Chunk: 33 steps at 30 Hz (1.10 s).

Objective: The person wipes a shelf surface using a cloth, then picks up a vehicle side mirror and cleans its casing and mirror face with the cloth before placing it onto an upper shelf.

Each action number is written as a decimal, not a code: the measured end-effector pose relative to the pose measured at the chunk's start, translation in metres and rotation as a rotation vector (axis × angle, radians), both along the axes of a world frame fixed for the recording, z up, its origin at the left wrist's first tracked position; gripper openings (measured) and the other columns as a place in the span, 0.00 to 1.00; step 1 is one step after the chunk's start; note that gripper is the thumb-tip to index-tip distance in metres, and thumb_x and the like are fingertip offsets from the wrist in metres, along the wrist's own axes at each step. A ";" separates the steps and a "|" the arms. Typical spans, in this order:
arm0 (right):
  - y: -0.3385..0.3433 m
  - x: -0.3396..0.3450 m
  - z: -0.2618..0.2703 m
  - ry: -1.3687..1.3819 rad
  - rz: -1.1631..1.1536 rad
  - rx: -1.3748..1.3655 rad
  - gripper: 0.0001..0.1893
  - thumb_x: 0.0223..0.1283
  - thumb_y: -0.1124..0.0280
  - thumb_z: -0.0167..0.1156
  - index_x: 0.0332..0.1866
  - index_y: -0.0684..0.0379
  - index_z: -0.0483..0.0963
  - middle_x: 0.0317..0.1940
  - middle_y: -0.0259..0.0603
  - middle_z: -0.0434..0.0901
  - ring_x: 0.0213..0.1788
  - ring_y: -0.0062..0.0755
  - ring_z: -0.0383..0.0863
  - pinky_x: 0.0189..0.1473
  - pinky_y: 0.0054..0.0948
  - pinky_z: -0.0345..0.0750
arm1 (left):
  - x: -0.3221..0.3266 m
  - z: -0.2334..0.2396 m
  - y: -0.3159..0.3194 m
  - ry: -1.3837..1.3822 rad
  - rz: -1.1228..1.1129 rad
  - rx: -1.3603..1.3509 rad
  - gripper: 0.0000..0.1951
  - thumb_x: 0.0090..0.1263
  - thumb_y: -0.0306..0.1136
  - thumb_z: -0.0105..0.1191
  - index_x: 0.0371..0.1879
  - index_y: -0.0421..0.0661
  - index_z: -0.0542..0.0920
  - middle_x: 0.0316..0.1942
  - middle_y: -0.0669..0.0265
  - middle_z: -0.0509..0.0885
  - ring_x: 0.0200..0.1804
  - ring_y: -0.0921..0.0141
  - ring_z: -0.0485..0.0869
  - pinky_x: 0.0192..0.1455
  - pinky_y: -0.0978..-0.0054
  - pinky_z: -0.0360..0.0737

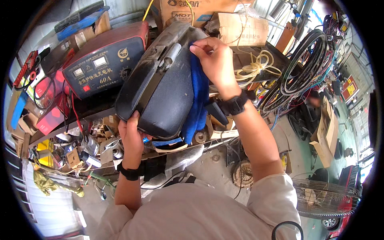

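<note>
A black hard-shell case (172, 99) with a grey latch and a band along its middle stands tilted before me, its far end dusty. My left hand (132, 136) holds its near lower edge, with the thumb on the front and the fingers hidden behind. A blue cloth (198, 90) hangs down along the case's right side. My right hand (214, 60) pinches the cloth's upper end between thumb and forefinger, close to the case's far right edge.
A red and black battery charger (105, 66) sits left of the case on the shelf (102, 112). Cardboard boxes (243, 28) stand behind. Coiled clear tubing (258, 67) and hanging black hoses (300, 66) are on the right. Clutter fills the lower shelf; a caged fan (324, 198) stands lower right.
</note>
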State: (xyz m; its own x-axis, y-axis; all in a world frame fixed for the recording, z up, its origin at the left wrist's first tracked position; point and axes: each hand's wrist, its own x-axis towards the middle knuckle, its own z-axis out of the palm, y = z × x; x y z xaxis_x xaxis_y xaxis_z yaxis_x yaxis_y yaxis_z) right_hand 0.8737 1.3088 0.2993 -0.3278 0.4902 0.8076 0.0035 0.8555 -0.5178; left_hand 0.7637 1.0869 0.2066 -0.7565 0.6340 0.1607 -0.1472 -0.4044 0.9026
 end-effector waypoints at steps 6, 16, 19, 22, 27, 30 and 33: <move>-0.017 -0.011 -0.009 -0.068 0.145 0.055 0.05 0.52 0.75 0.69 0.33 0.62 0.82 0.27 0.40 0.82 0.28 0.24 0.80 0.33 0.23 0.76 | -0.006 -0.007 0.004 -0.122 0.141 0.098 0.14 0.69 0.39 0.52 0.45 0.42 0.75 0.26 0.64 0.81 0.18 0.72 0.78 0.15 0.77 0.71; 0.024 -0.030 0.010 -0.101 0.135 0.066 0.03 0.51 0.76 0.66 0.32 0.62 0.82 0.27 0.48 0.84 0.31 0.37 0.85 0.38 0.32 0.80 | 0.007 -0.006 0.003 -0.173 0.084 0.051 0.14 0.69 0.40 0.53 0.43 0.42 0.74 0.26 0.63 0.81 0.17 0.71 0.78 0.16 0.76 0.73; 0.038 -0.029 0.014 -0.160 0.167 0.084 0.03 0.51 0.75 0.66 0.32 0.59 0.83 0.26 0.46 0.84 0.29 0.34 0.84 0.36 0.32 0.80 | 0.001 -0.009 0.003 -0.176 0.032 0.055 0.15 0.69 0.41 0.53 0.44 0.43 0.74 0.26 0.63 0.81 0.17 0.70 0.78 0.16 0.76 0.74; 0.073 -0.019 0.032 -0.250 -0.095 -0.050 0.04 0.55 0.73 0.68 0.33 0.62 0.82 0.28 0.43 0.85 0.30 0.26 0.83 0.37 0.26 0.79 | 0.007 -0.010 0.003 -0.173 -0.032 0.024 0.16 0.69 0.42 0.54 0.47 0.43 0.72 0.27 0.62 0.81 0.17 0.70 0.78 0.16 0.76 0.74; 0.045 -0.027 0.007 -0.294 0.212 0.088 0.03 0.56 0.76 0.65 0.34 0.64 0.82 0.27 0.40 0.84 0.33 0.25 0.84 0.38 0.26 0.79 | 0.014 -0.010 0.007 -0.227 0.100 0.016 0.15 0.71 0.44 0.49 0.45 0.44 0.72 0.33 0.66 0.81 0.21 0.73 0.80 0.15 0.78 0.71; 0.062 -0.012 0.008 -0.347 0.120 -0.024 0.04 0.58 0.76 0.64 0.35 0.64 0.81 0.26 0.41 0.83 0.32 0.25 0.82 0.37 0.26 0.78 | -0.001 -0.037 -0.003 -0.130 -0.036 -0.049 0.16 0.71 0.44 0.49 0.46 0.43 0.74 0.39 0.66 0.81 0.26 0.74 0.82 0.16 0.78 0.72; 0.099 0.008 0.007 -0.388 -0.167 -0.026 0.05 0.58 0.75 0.64 0.36 0.65 0.80 0.27 0.43 0.84 0.30 0.28 0.82 0.35 0.29 0.78 | 0.005 -0.046 -0.005 0.162 0.005 -0.249 0.17 0.71 0.44 0.49 0.47 0.42 0.74 0.44 0.64 0.81 0.37 0.73 0.83 0.26 0.76 0.78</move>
State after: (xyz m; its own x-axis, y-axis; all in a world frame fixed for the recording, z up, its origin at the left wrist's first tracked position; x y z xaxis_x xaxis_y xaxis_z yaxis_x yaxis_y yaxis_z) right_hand 0.8817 1.4076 0.3066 -0.5197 0.5807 0.6267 0.3397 0.8135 -0.4720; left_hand 0.7687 1.0814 0.1601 -0.7368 0.6654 0.1200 0.0086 -0.1683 0.9857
